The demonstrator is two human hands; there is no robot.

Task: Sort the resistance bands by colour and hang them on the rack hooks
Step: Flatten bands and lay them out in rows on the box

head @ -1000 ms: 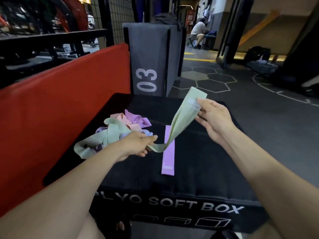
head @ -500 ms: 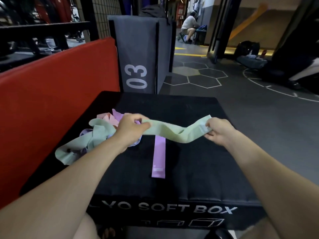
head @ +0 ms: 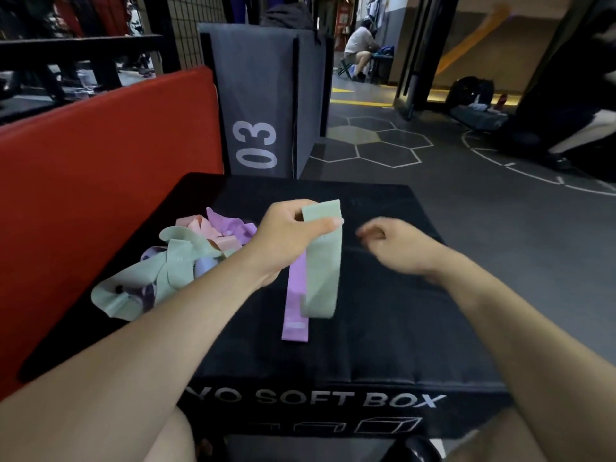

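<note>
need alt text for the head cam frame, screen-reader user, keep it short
The left hand pinches the top of a green resistance band that hangs over a black plyo soft box, while the right hand hovers beside it, empty. A purple band lies flat on the box, with a tangled pile of bands at its left side.

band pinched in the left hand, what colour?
Pale green band, held by the left hand; head view.

Both forearms are bare from wrist to elbow, with no sleeve in sight. The left hand [head: 286, 236] and the right hand [head: 396, 245] carry no glove, ring, watch or band. At six o'clock bare knees show; the right hand is motion-blurred.
</note>
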